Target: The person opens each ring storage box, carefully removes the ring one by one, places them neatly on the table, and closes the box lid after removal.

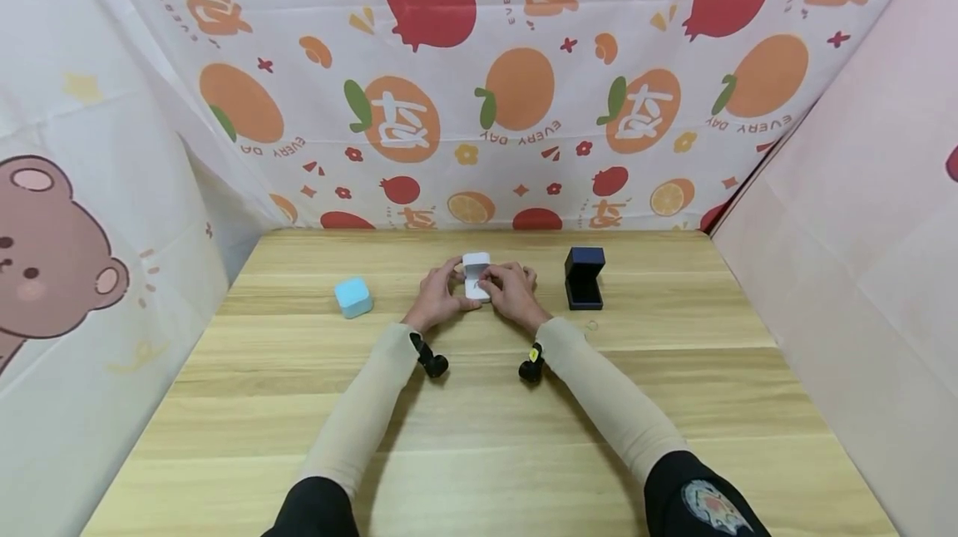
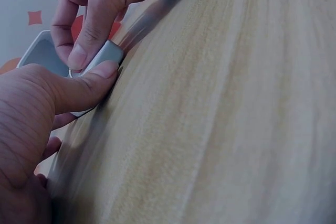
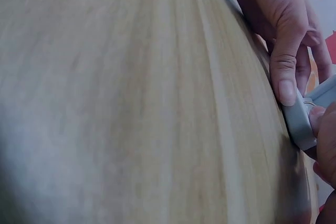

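A small white ring box point(image 1: 476, 259) stands on the table with its lid raised. My left hand point(image 1: 440, 298) grips it from the left, its thumb along the front of the base in the left wrist view. From the right, my right hand point(image 1: 513, 294) has its thumb and fingers over the box's inside. Those fingertips pinch a thin ring point(image 2: 73, 72) low at the base; the ring's edge point(image 3: 310, 103) shows in the right wrist view too. My fingers hide most of the ring, so how deep it sits I cannot tell.
A dark blue ring box point(image 1: 585, 278) stands open to the right, with a thin ring point(image 1: 592, 325) lying on the table in front of it. To the left sits a light blue box point(image 1: 353, 298). Printed cloth point(image 1: 464, 171) hangs behind the wooden table point(image 1: 479, 437).
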Tool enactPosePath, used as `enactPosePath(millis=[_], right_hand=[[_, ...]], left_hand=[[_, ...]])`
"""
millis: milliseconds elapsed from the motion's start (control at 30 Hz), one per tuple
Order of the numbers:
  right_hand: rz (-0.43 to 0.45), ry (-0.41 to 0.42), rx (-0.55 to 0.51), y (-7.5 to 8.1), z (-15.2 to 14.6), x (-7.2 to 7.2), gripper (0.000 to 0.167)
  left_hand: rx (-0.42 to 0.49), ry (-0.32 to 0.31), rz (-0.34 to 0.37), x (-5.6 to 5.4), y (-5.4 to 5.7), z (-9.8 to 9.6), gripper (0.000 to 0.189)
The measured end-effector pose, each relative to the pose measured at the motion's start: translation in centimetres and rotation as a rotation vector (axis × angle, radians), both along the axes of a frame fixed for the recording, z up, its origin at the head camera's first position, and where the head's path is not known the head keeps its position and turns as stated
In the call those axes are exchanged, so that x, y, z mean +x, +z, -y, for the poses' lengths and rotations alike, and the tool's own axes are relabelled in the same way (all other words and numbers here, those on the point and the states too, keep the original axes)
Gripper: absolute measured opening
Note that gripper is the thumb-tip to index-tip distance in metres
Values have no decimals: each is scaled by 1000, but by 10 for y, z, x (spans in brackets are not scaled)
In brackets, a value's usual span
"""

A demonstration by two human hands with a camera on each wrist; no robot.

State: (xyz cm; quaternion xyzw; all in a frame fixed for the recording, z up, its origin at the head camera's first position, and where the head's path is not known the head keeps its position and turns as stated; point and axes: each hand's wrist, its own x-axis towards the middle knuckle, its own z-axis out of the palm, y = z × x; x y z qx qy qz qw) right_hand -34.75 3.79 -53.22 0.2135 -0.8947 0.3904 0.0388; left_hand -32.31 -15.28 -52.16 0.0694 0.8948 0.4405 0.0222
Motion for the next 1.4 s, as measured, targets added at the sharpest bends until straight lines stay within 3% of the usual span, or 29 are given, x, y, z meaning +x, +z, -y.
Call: enactPosePath(millis=[700,1000,1400], right_hand=[[-87,8,55,3,1,-2,11],[-62,-5,57,1,3,2,11],[-129,-13,38,-5,3,3,10]], left_hand=[[-11,-5,-31,-5,-3,0,95],[-8,6,-8,0,1,-1,95],[-8,7,0,2,1,-1,95]])
